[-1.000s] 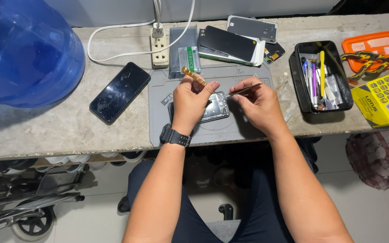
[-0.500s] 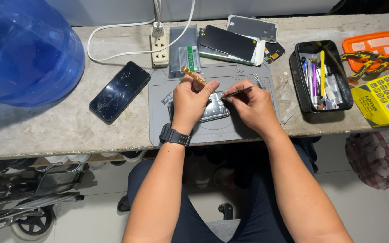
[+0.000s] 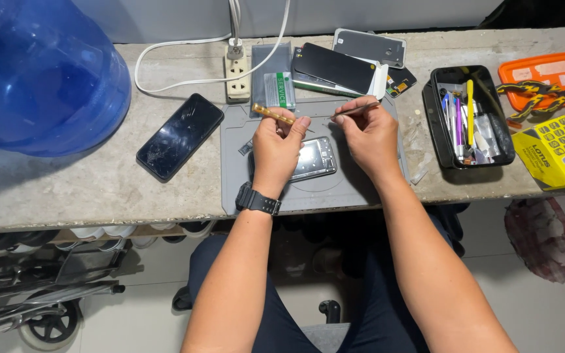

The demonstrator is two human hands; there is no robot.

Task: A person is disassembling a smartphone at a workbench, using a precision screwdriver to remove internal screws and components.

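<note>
My left hand [image 3: 279,142] holds a small screwdriver with a brown handle [image 3: 272,114], its handle pointing up and left. Just right of it, my right hand [image 3: 369,131] pinches thin metal tweezers [image 3: 354,110]. Both hands hover over an opened phone body [image 3: 312,159] with a shiny metal inside, which lies on a grey work mat [image 3: 335,189]. My left wrist wears a black watch [image 3: 257,199]. My left hand covers the phone's left end.
A cracked black phone [image 3: 179,136] lies left of the mat beside a big blue water bottle [image 3: 34,72]. Behind are a power strip [image 3: 236,68], phone screens [image 3: 335,67] and covers. To the right stand a black tool tray [image 3: 471,116], an orange tray [image 3: 547,78] and a yellow box [image 3: 560,144].
Both hands lifted slightly off the phone. My right hand moved up and right with the tweezers, away from the phone's edge. The screwdriver stays in my left hand.
</note>
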